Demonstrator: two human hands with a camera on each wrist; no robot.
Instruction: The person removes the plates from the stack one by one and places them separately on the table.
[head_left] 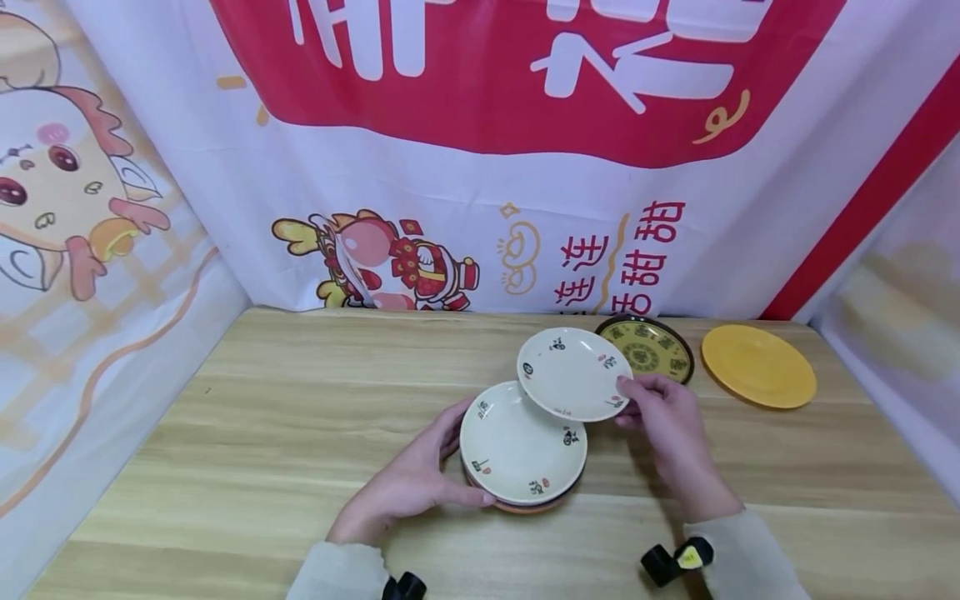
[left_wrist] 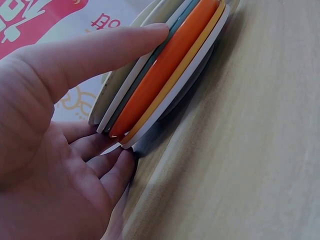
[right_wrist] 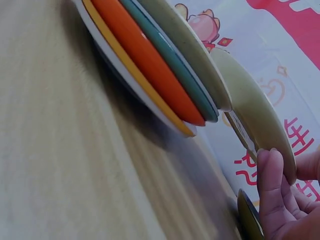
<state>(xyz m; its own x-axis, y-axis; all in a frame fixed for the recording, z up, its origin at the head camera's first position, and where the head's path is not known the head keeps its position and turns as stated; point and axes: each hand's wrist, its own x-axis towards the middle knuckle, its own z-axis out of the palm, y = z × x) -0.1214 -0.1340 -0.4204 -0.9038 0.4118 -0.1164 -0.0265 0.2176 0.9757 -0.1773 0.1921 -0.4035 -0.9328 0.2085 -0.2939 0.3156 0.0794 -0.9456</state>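
My right hand (head_left: 670, 417) pinches the right rim of a white plate (head_left: 573, 375) with small printed motifs. This plate is raised and overlaps the far side of a stack of plates. On top of the stack lies a similar patterned white plate (head_left: 517, 450). My left hand (head_left: 416, 479) holds the stack's left side, its thumb near the front rim and its fingers behind. Under the top, the left wrist view shows an orange plate (left_wrist: 172, 67) and a yellow plate (left_wrist: 197, 47) among others. A teal plate (right_wrist: 172, 60) shows in the right wrist view.
A dark-rimmed plate with an olive patterned face (head_left: 648, 354) lies behind my right hand. To its right is a yellow plate (head_left: 757, 367). All rest on a wooden table (head_left: 300, 392), with a printed cloth (head_left: 450, 183) hanging along its back edge.
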